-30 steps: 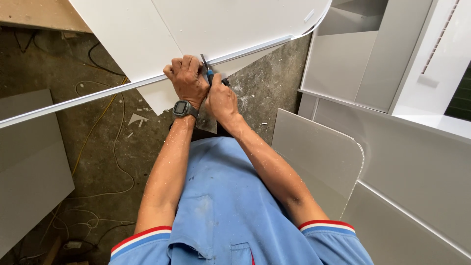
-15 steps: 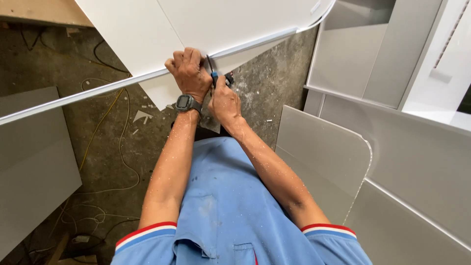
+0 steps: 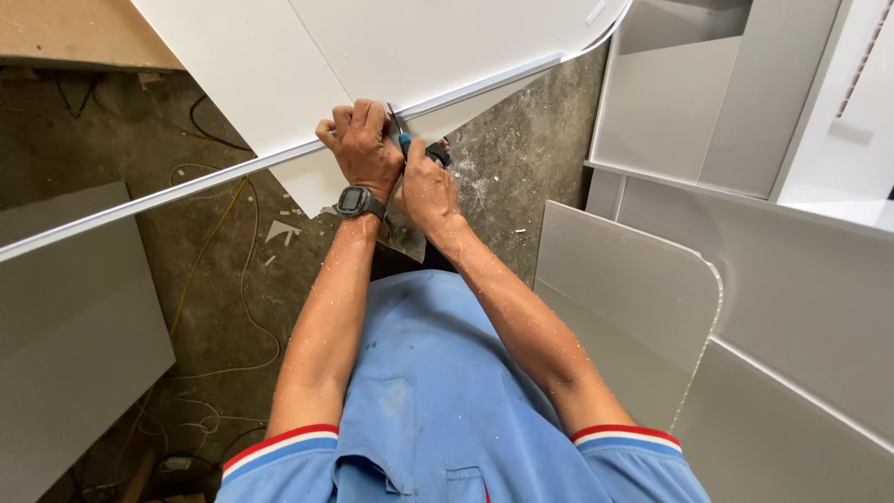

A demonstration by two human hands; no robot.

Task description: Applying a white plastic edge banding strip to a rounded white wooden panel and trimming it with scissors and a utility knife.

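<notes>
Both hands have barely shifted along the white edge strip (image 3: pixel 233 177), which runs left-low to right-high on the panel's near edge. Left hand (image 3: pixel 365 147) clamps the strip; right hand (image 3: pixel 424 186), touching it, grips a blue-handled tool (image 3: pixel 402 140).

Bright, even daylight; white panel (image 3: pixel 419 47) nearly glares; sharp focus; wide-angle lens bends the frame's edges; soft shadows.

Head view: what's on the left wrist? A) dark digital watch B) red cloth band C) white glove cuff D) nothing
A: a dark digital watch sits on the wrist just below the left hand, which grips the white edge strip on the white panel.
</notes>
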